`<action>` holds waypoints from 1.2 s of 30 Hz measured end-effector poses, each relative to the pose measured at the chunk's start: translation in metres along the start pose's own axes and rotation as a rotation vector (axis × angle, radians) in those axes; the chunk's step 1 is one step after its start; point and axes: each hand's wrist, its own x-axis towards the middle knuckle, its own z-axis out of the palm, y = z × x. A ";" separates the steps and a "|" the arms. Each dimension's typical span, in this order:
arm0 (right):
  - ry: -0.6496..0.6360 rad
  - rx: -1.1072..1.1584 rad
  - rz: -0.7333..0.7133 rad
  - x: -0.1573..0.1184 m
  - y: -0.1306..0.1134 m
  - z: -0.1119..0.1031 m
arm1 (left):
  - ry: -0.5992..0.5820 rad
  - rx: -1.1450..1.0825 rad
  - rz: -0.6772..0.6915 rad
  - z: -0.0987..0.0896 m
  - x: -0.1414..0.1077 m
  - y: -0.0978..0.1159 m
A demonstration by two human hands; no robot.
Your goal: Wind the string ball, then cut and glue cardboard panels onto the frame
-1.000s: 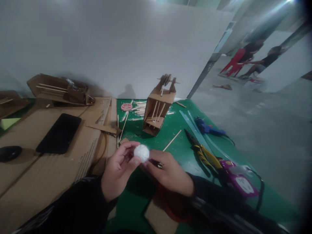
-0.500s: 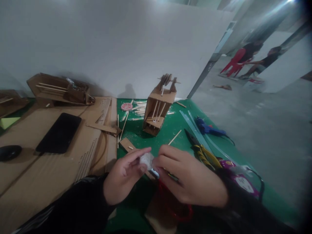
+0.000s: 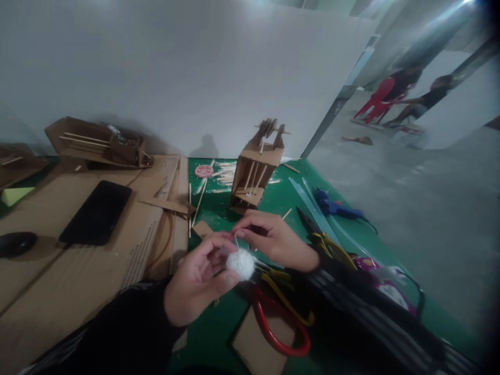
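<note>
My left hand (image 3: 199, 278) holds a small ball of white yarn (image 3: 240, 264) between thumb and fingers. Just above it, my right hand (image 3: 273, 234) pinches a strand (image 3: 236, 241) that runs up from the ball. Under the hands lie red-handled scissors (image 3: 304, 341), whose blades are mostly hidden, and a yellow-handled tool (image 3: 287, 299) beside them. A flat piece of cardboard (image 3: 250, 346) rests below the scissors. Behind my right hand stands a cardboard frame (image 3: 260, 156) with sticks inside and cardboard discs on an axle at its top.
Long-nose pliers (image 3: 332, 247), clear glue sticks (image 3: 312, 200) and a blue glue gun (image 3: 338, 204) lie on the right of the green table. Loose wooden sticks (image 3: 224, 174) lie behind. At left are a phone (image 3: 96, 213), a mouse (image 3: 17, 244) and another cardboard structure (image 3: 94, 146). Two people sit far right.
My right hand has moved up and away from the ball, drawing a strand from it. The ball and the red scissor handle now show more fully.
</note>
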 end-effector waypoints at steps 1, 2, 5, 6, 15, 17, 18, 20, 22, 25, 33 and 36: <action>0.006 0.039 0.043 -0.002 0.004 0.005 | 0.021 0.012 0.022 0.000 0.000 0.000; 0.007 0.073 0.073 -0.004 0.008 0.010 | 0.039 0.028 0.037 0.000 0.000 0.000; -0.026 0.128 0.092 -0.013 0.011 0.023 | 0.070 0.065 0.050 0.000 0.002 0.001; -0.036 0.113 0.084 -0.017 0.010 0.025 | 0.087 0.075 0.048 0.000 0.002 0.001; -0.195 -0.390 -0.034 -0.047 -0.030 0.019 | 0.251 0.355 0.021 0.000 0.007 -0.002; -0.267 -0.462 -0.063 -0.048 -0.038 0.017 | 0.233 0.365 -0.015 0.000 0.006 -0.004; -0.291 -0.477 -0.080 -0.048 -0.042 0.015 | 0.212 0.356 -0.034 0.001 0.005 -0.005; -0.294 -0.484 -0.131 -0.045 -0.048 0.010 | 0.156 0.320 -0.063 0.002 0.004 -0.005; -0.274 -0.491 -0.181 -0.040 -0.052 0.003 | 0.086 0.269 -0.086 0.004 0.003 -0.004; -0.247 -0.498 -0.216 -0.030 -0.053 -0.008 | 0.005 0.197 -0.091 0.004 0.002 -0.002; -0.071 -0.283 -0.163 -0.011 -0.025 -0.014 | 0.063 0.104 -0.013 0.000 0.002 -0.003; -0.001 -0.185 -0.066 -0.009 -0.009 -0.010 | 0.067 0.120 0.013 0.000 0.001 -0.003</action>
